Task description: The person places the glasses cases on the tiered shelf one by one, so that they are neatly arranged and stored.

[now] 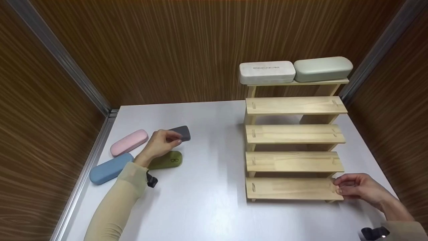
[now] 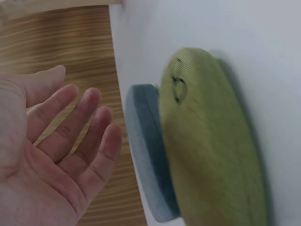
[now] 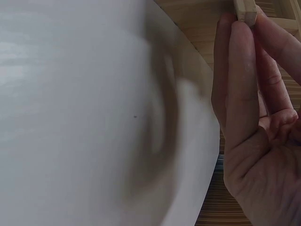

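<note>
Loosely curved fingers of the left hand (image 1: 160, 144) hold nothing; the hand hovers beside a dark grey, flat-sided glasses case (image 1: 182, 133) and over part of an olive-green fabric case with a spectacles emblem (image 1: 167, 160). The right hand (image 1: 367, 190) pinches the right end of the bottom step (image 1: 291, 188) of a five-tier, pale wooden rack (image 1: 296, 134), perhaps steadying it. On the rack's top tier, a white oblong case with printed lettering (image 1: 267, 72) and a pale green rounded case (image 1: 323, 69) sit side by side. Four lie on the white table (image 1: 207, 207): the grey, the olive, a pink rounded case (image 1: 129, 143) and a blue rounded case (image 1: 111, 168). Judged from this layout, two cases are placed and four remain off the rack.
</note>
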Demonstrator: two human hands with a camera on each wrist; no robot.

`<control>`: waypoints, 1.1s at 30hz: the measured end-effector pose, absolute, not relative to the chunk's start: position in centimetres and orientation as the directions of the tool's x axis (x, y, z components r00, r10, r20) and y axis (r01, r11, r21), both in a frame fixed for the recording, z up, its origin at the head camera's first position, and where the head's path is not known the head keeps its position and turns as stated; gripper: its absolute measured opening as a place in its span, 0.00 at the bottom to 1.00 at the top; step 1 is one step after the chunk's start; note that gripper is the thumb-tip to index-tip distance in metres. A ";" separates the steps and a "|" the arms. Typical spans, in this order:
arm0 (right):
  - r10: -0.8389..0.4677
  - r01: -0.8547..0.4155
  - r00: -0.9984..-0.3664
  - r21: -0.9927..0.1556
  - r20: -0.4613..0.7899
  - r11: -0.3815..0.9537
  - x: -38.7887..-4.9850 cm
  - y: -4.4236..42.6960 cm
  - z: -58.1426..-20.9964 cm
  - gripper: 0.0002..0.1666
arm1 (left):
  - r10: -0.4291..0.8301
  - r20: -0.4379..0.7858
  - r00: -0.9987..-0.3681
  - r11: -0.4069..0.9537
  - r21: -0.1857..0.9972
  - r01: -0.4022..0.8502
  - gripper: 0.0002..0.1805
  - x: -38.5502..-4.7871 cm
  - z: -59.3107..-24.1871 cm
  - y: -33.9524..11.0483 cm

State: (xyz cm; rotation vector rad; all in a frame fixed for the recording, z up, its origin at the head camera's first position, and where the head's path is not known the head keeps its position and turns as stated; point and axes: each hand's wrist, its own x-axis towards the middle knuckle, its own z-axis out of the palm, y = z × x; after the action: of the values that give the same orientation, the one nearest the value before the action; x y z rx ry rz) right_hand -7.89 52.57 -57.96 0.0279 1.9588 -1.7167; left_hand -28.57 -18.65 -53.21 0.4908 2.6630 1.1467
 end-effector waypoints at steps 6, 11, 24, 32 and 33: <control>-0.325 0.344 -0.862 -0.919 -0.390 0.191 -7.9 52.5 -57.9 0.24 | 0.325 -0.078 -0.942 0.661 0.732 0.168 0.19 -27.8 -53.9 -20.3; -0.328 0.345 -0.861 -0.920 -0.388 0.183 -7.9 52.6 -57.9 0.24 | 0.327 -0.066 -0.943 0.648 0.742 0.173 0.19 -27.2 -54.4 -21.6; -0.336 0.354 -0.857 -0.920 -0.391 0.167 -7.9 52.6 -58.0 0.24 | 0.295 -0.044 -0.955 0.684 0.707 0.179 0.20 -26.0 -55.1 -23.9; -0.324 0.340 -0.863 -0.920 -0.387 0.193 -7.8 52.7 -58.0 0.24 | 0.326 -0.026 -0.945 0.710 0.666 0.226 0.26 -25.3 -55.8 -25.0; -0.322 0.338 -0.864 -0.920 -0.387 0.198 -7.8 52.6 -58.0 0.24 | 0.329 -0.023 -0.944 0.715 0.660 0.233 0.27 -25.2 -55.9 -25.1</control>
State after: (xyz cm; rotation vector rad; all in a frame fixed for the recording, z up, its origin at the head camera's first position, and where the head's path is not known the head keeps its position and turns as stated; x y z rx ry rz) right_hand -7.76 52.64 -58.00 0.0146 1.9739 -1.7142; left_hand -25.20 -25.10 -55.89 0.4586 2.7790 1.0406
